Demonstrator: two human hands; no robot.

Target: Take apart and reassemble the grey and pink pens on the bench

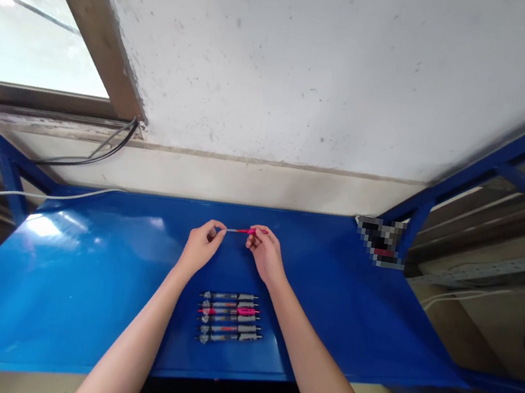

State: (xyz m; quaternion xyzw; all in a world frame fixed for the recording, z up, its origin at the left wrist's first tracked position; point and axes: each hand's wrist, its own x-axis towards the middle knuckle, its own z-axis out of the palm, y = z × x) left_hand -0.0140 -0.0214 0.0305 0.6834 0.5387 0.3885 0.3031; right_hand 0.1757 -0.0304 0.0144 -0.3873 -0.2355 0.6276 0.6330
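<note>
Both my hands hold one pen [239, 230] level above the blue table [78, 273]. My left hand [200, 248] pinches its pale left end. My right hand [265, 253] is closed round its pink right end. Nearer to me, between my forearms, several pens [229, 317] lie side by side in a neat row on the table; most are grey and one is pink.
A white wall [290, 60] rises behind the table, with a window [21, 15] at the upper left. Black and white cables [92, 158] run along the sill at the left. Blue rack bars [489, 164] stand at the right, beside a small blurred object [381, 240].
</note>
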